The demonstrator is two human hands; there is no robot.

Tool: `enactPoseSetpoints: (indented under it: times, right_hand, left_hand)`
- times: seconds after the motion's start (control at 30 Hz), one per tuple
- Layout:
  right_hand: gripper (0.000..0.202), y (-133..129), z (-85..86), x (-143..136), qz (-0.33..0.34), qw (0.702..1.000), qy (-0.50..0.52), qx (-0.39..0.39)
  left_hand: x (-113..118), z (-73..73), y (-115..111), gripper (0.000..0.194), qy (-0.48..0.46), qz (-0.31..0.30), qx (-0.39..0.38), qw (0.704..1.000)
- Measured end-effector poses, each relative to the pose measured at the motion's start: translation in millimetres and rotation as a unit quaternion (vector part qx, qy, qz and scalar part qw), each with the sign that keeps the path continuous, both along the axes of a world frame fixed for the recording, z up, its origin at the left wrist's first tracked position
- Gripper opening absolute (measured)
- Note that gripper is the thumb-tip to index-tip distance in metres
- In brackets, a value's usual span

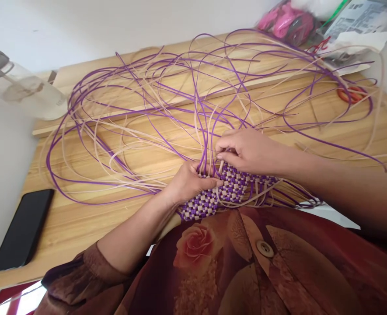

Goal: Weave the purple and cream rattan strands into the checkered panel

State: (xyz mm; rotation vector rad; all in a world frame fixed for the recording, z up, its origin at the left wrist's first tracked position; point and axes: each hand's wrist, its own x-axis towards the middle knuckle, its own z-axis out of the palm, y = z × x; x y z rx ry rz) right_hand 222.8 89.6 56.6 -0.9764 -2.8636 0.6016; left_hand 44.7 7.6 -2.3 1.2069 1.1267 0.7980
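A woven piece of purple and beige strips (200, 205) lies at the table's front edge, against the patterned garment. Its checkered face shows small raised squares. My left hand (193, 180) grips the upper edge of this weave, thumb on top and fingers hidden behind it. Just to the right, my right hand (242, 148) is closed, thumb and forefinger pinching a beige strip (221, 167) that comes up out of the weave. Long loose purple strips (206, 140) rise between the two hands and loop across the table.
A black phone (22, 229) lies at the left on the wooden table (78, 223). Behind it stands a clear bottle (37, 96). Orange-handled scissors (352, 94), a pink bundle in plastic (288, 22) and papers (360, 22) are at the back right. Loose strips cover much of the tabletop.
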Motion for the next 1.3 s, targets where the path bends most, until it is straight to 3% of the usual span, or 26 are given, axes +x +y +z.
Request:
enactPoseSetpoints:
  times: [0.13, 0.27, 0.4, 0.53, 0.73, 1.13, 1.3]
  right_hand:
    - [0.010, -12.9, 12.2, 4.8, -0.043, 0.998, -0.053, 0.003]
    - [0.011, -37.6, 18.7, 25.2, -0.071, 0.996, -0.043, -0.033]
    - [0.007, -52.7, 5.6, 34.2, -0.111, 0.988, -0.007, -0.103]
    - [0.015, -56.2, -9.2, 26.7, -0.147, 0.982, 0.081, -0.082]
    - [0.008, -60.5, -17.9, 22.6, -0.186, 0.968, 0.130, -0.110]
    - [0.013, -50.1, -42.2, 25.5, -0.160, 0.952, 0.125, -0.227]
    - [0.014, -46.3, -48.2, 31.6, -0.101, 0.957, 0.140, -0.233]
  left_hand:
    - [0.1, 2.0, 0.2, 0.024, 0.002, 0.007, -0.009, 1.000]
    - [0.0, 2.0, 0.9, 0.027, 0.002, 0.016, -0.044, 0.999]
    - [-0.2, 1.3, 1.2, 0.026, -0.001, 0.023, -0.051, 0.998]
    - [-0.9, 1.9, 1.5, 0.025, -0.011, 0.011, -0.050, 0.999]
    - [-0.1, 1.9, 2.1, 0.025, 0.001, 0.015, -0.052, 0.999]
    - [9.0, 9.4, 2.5, 0.034, 0.170, 0.057, -0.015, 0.984]
    - [12.2, 10.0, 6.1, 0.026, 0.202, 0.045, -0.019, 0.978]
